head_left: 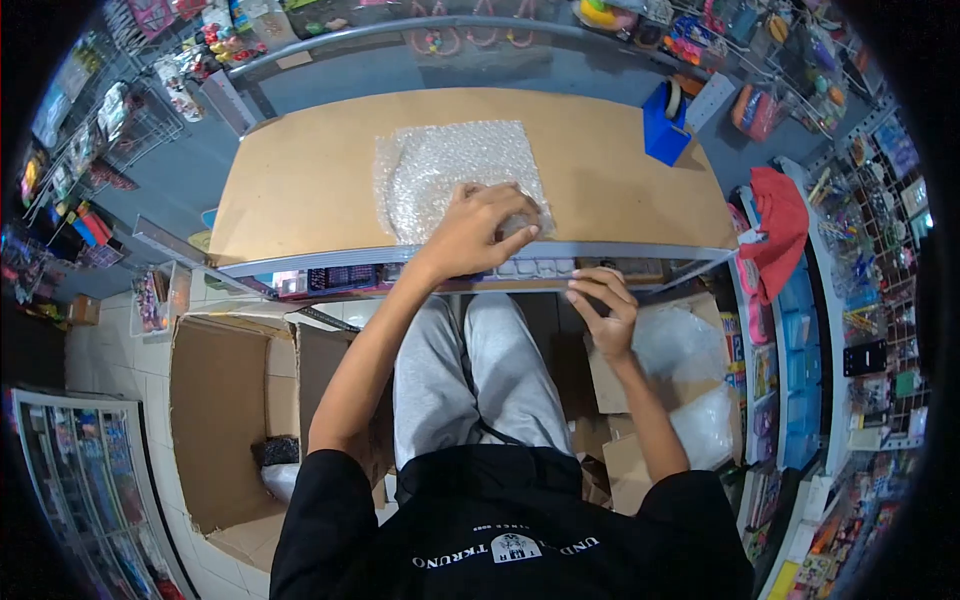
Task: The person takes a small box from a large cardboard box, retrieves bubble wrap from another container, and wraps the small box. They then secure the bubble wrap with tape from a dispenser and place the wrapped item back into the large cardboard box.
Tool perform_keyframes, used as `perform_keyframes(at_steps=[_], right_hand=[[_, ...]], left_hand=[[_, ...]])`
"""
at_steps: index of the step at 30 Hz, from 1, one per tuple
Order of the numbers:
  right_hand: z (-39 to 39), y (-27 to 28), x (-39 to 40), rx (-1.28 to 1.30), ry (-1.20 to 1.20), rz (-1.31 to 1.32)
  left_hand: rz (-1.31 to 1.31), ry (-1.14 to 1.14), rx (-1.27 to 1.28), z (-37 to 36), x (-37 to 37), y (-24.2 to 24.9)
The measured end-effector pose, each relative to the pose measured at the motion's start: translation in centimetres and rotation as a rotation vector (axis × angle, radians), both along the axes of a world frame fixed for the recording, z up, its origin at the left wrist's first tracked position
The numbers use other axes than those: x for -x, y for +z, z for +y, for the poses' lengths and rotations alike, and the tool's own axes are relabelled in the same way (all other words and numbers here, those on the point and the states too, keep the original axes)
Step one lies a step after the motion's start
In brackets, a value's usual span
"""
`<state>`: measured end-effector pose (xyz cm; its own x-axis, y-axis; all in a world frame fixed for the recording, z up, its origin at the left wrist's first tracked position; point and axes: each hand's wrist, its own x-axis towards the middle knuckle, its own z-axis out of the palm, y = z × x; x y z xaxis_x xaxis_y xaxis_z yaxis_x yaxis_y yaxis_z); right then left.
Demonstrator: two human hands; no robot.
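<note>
A sheet of clear bubble wrap lies on the wooden tabletop. At its near right corner my left hand is closed, with curled fingers and some of the wrap between fingers and thumb. Whether anything else is under those fingers is hidden. Just in front of the table's near edge, my right hand is raised beside the shelf below the top. Its fingers are bent and the thumb stands apart, with nothing visible in the grip.
A blue tape dispenser stands at the table's back right. Small goods fill the shelf under the top. An open cardboard box is on the floor to my left. A red cloth hangs at the right, near crowded display racks.
</note>
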<state>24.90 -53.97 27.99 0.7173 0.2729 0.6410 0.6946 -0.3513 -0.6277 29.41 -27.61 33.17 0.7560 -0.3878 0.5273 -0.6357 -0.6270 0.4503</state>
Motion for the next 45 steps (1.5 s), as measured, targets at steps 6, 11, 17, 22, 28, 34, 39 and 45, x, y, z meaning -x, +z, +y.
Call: perform_keyframes(at_steps=[6,11,17,22,28,34,39,45], right_hand=[[3.2,-6.5,2.6,-1.135,-0.064,0.932],[5.0,-6.6,1.0,-1.558,0.007,0.998],[5.8,-5.9,-1.2,-1.633,0.032,0.935],[6.8,-6.8,-2.0,-1.595,-0.165,0.87],[7.7,-5.9,-2.0,-1.575,-0.251,0.873],[6.8,-6.3,-2.0,-1.506,-0.236,0.961],[5.1,-7.1,-0.4,-1.546,-0.204,0.941],[3.7,-9.7,4.8,-1.289,-0.389,0.824]], left_hand=[[0.039,-0.016,-0.043,-0.3,0.1,0.3],[-0.009,-0.003,-0.042,-0.5,0.1,0.0],[-0.021,0.004,-0.037,-0.6,0.1,0.1],[0.009,-0.004,-0.033,-0.5,0.2,0.3],[-0.007,-0.003,-0.037,-0.5,0.3,0.2],[0.002,0.014,0.038,-0.4,1.1,1.1],[-0.038,0.134,-0.003,3.7,2.0,3.6],[0.11,0.348,-0.363,8.6,1.7,0.6]])
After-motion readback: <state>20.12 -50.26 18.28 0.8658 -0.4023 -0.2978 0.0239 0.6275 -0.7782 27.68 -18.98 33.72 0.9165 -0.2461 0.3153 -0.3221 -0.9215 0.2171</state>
